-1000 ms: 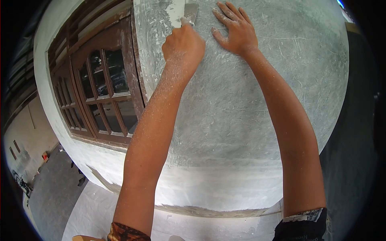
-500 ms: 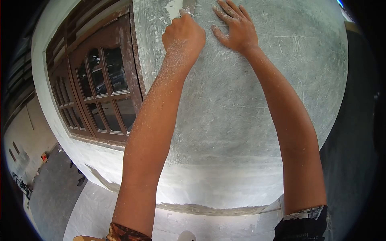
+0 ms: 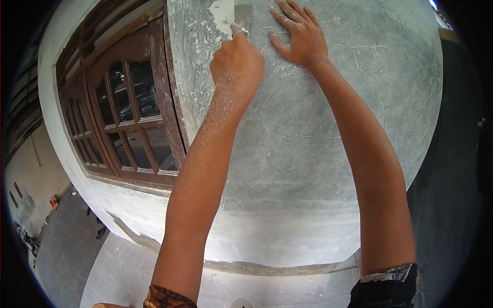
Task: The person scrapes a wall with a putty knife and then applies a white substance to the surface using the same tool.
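Observation:
My left hand (image 3: 238,60), dusted with white powder, is closed around a scraper whose flat metal blade (image 3: 243,18) lies against the grey wall (image 3: 292,138). Its handle is hidden in the fist, and one finger points up along the blade. Beside the blade is a pale patch (image 3: 223,15) where the surface differs from the grey around it. My right hand (image 3: 305,38) rests flat on the wall to the right, fingers spread, holding nothing; its fingertips are dusty too.
A brown wooden window (image 3: 136,118) with glass panes is set in the wall at the left. Below the wall runs a pale floor (image 3: 277,290). At the far left are a darker floor (image 3: 67,256) and a bicycle-like object (image 3: 26,240).
My left hand and the scraper have moved slightly down and to the right, showing more of the blade and pale patch. My right hand stays almost in place on the wall.

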`<state>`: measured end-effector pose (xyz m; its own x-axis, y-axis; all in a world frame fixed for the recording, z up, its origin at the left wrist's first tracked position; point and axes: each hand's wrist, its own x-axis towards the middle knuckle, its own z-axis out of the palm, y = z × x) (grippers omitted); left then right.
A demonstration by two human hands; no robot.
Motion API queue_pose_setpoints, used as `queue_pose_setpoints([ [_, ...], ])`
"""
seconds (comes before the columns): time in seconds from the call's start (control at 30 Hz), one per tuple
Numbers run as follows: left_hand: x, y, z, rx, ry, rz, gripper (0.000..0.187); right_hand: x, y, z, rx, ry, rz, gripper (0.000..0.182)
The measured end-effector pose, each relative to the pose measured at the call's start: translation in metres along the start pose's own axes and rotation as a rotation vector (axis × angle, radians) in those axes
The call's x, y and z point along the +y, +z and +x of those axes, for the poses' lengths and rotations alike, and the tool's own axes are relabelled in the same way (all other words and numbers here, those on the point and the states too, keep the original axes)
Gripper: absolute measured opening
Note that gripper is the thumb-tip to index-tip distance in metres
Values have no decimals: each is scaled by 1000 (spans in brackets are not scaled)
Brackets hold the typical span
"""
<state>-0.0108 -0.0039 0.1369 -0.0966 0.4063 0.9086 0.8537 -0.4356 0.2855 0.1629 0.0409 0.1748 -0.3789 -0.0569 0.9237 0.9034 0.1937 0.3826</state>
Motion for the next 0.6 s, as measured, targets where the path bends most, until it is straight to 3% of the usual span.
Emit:
queue_pose_setpoints([
  [0.6, 15, 1, 13, 6, 23, -39, 55, 2, -1, 0, -13, 2, -9, 66],
])
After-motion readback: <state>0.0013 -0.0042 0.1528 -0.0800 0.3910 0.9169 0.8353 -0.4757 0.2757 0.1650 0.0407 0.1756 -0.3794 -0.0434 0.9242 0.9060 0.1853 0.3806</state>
